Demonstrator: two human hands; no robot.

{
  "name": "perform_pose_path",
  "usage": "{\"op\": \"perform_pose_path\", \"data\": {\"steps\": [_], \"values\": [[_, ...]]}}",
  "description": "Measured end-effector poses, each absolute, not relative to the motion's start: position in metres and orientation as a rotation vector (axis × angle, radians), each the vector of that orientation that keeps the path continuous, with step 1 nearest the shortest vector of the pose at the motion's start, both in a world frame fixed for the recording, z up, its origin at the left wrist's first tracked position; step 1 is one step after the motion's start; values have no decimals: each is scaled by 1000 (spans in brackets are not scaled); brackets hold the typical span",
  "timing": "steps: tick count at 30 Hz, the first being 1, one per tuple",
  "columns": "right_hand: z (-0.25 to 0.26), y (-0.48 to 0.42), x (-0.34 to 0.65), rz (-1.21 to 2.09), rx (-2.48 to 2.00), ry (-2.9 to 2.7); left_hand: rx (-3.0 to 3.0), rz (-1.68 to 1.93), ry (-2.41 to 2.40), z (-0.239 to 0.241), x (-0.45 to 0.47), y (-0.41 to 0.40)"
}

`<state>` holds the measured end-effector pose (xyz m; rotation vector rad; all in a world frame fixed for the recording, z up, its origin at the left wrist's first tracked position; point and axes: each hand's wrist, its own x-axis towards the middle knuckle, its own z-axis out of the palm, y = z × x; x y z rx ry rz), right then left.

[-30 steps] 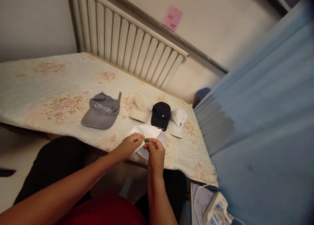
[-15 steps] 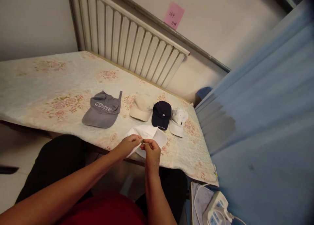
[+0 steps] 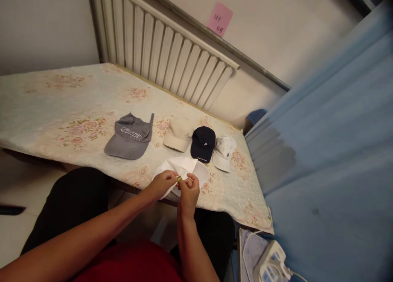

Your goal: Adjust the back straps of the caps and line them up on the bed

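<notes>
A white cap (image 3: 175,164) lies at the near edge of the bed, partly covered by my hands. My left hand (image 3: 163,183) pinches the cap's strap from the left, close to a small brass-coloured buckle (image 3: 179,178). From the right, my right hand (image 3: 189,187) has its fingers closed at the same buckle and strap end; the fingertips hide part of it. Beyond the hands sit a beige cap (image 3: 178,135), a navy cap (image 3: 203,144) and a white cap with a small dark logo (image 3: 225,151). Further left rests a grey cap (image 3: 130,136), its strap sticking up undone.
A floral cover (image 3: 76,105) spreads over the bed. Behind it stands a white radiator (image 3: 166,48), with a pink note (image 3: 220,19) on the wall. A blue curtain (image 3: 322,151) hangs at right, near a power strip (image 3: 272,261) with cables.
My right hand has turned slightly and its fingers have shifted, so more of the brass buckle shows. My left hand stays on the strap. The other caps have not moved.
</notes>
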<state>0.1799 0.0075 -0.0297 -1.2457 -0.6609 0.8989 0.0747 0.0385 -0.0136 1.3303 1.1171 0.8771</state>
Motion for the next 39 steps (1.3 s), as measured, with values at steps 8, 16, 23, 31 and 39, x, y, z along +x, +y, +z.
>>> {"op": "perform_pose_path", "data": {"steps": [8,16,23,31,39], "values": [[-33,10,191,1022,-1312,-726,1385,873,1141,-13,73,37],[-29,9,193,1090,-1279,-743,1481,870,1112,-21,72,37],[-28,8,198,1128,-1240,-792,1586,906,1227,-16,69,33],[-22,6,198,1204,-1239,-734,1257,715,1082,-11,71,26],[-17,7,196,1283,-1189,-617,1185,728,1091,-2,69,25]]}}
